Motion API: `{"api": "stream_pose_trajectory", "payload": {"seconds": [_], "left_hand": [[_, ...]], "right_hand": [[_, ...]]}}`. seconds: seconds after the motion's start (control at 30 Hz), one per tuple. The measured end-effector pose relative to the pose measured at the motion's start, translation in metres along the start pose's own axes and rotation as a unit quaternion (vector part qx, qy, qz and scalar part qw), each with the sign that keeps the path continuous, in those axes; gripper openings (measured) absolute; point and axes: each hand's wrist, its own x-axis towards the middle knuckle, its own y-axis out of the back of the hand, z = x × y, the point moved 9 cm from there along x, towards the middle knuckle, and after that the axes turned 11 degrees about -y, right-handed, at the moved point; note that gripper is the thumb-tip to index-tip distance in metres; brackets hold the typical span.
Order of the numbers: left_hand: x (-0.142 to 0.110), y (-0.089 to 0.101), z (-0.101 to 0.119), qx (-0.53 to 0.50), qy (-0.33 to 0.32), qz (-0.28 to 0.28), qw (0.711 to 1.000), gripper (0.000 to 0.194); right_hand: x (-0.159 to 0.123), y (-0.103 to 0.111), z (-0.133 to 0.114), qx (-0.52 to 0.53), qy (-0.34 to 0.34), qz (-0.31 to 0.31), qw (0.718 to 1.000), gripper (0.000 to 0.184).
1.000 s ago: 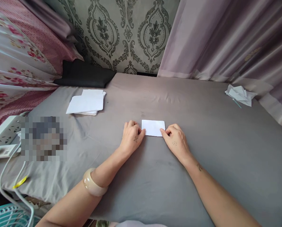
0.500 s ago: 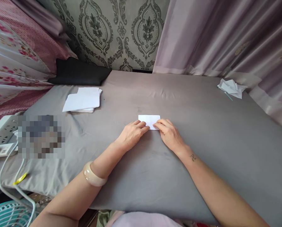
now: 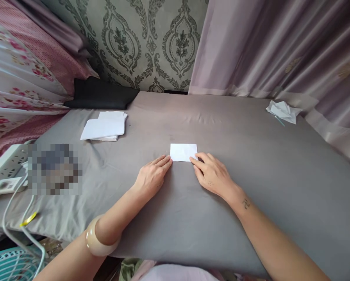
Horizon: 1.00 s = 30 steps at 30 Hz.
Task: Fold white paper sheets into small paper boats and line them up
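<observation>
A small white rectangular piece of paper [image 3: 183,152] lies flat on the grey cloth-covered surface [image 3: 175,218], in front of me. At its lower left corner rests my left hand [image 3: 151,176], palm down, with the fingers stretched out and close together. My right hand [image 3: 211,171] is at the paper's right side. One of its fingertips lies on the lower right corner, and the other fingers are spread along the right edge. Both hands are open; neither grips the paper. A pale bangle [image 3: 100,239] circles my left forearm.
A stack of white paper [image 3: 104,127] lies at the back left, before a folded black cloth [image 3: 104,93]. Crumpled white paper [image 3: 284,111] and a thin bluish stick [image 3: 279,121] lie far right. A power strip [image 3: 8,164] with cables and a blurred patch are at the left.
My left hand has slid off the paper towards the left and me, uncovering its left part. My right hand has shifted slightly down the right edge. The view has moved a little.
</observation>
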Motion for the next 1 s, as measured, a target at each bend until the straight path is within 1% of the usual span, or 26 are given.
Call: {"api": "stream_pose_trajectory", "payload": {"seconds": [0.13, 0.23, 0.3, 0.33, 0.4, 0.43, 0.5, 0.57, 0.63, 0.67, 0.73, 0.77, 0.8, 0.87, 0.93, 1.0], "left_hand": [[-0.005, 0.008, -0.011, -0.013, 0.012, 0.011, 1.0, 0.051], [0.007, 0.018, -0.02, -0.029, 0.043, 0.025, 0.998, 0.036], [0.02, 0.024, -0.022, -0.027, 0.061, 0.043, 0.997, 0.029], [0.028, 0.026, -0.019, -0.024, 0.05, 0.06, 0.997, 0.026], [0.045, 0.026, -0.004, -0.031, -0.018, 0.084, 0.996, 0.028], [0.051, 0.024, 0.004, -0.038, -0.05, 0.092, 0.994, 0.029], [0.06, 0.019, 0.013, -0.053, -0.084, 0.103, 0.99, 0.026], [0.063, 0.014, 0.015, -0.068, -0.085, 0.116, 0.987, 0.019], [0.063, 0.014, 0.013, -0.093, -0.073, 0.139, 0.983, 0.021], [0.062, 0.015, 0.011, -0.114, -0.065, 0.155, 0.979, 0.022], [0.058, 0.021, 0.004, -0.183, -0.043, 0.194, 0.963, 0.019], [0.056, 0.023, 0.001, -0.228, -0.028, 0.21, 0.95, 0.017], [0.054, 0.024, -0.003, -0.276, -0.013, 0.221, 0.935, 0.016], [0.051, 0.023, -0.009, -0.367, 0.016, 0.227, 0.902, 0.016], [0.05, 0.019, -0.012, -0.437, 0.035, 0.221, 0.871, 0.019], [0.05, 0.016, -0.014, -0.48, 0.051, 0.218, 0.848, 0.021]], "right_hand": [[0.006, -0.003, 0.018, 0.075, -0.002, -0.009, 0.997, 0.027], [0.011, -0.004, 0.025, 0.118, 0.015, 0.002, 0.993, 0.021], [0.013, -0.003, 0.024, 0.106, 0.032, 0.02, 0.994, 0.021], [0.014, -0.003, 0.023, 0.091, 0.04, 0.028, 0.995, 0.022], [0.015, -0.004, 0.02, 0.06, 0.047, 0.04, 0.996, 0.024], [0.015, -0.004, 0.019, 0.049, 0.047, 0.045, 0.997, 0.025], [0.015, -0.004, 0.017, 0.04, 0.046, 0.052, 0.997, 0.026], [0.014, -0.002, 0.015, 0.048, 0.043, 0.056, 0.996, 0.026], [0.013, 0.004, 0.014, 0.083, 0.03, 0.068, 0.994, 0.026], [0.013, 0.01, 0.015, 0.116, 0.021, 0.085, 0.989, 0.023], [0.011, 0.023, 0.02, 0.197, 0.002, 0.13, 0.972, 0.013], [0.01, 0.028, 0.024, 0.238, -0.011, 0.148, 0.96, 0.016], [0.01, 0.031, 0.028, 0.278, -0.026, 0.155, 0.948, 0.024], [0.013, 0.026, 0.038, 0.345, -0.067, 0.135, 0.926, 0.038], [0.017, 0.017, 0.047, 0.396, -0.109, 0.096, 0.907, 0.041], [0.02, 0.009, 0.051, 0.429, -0.128, 0.07, 0.891, 0.041]]}}
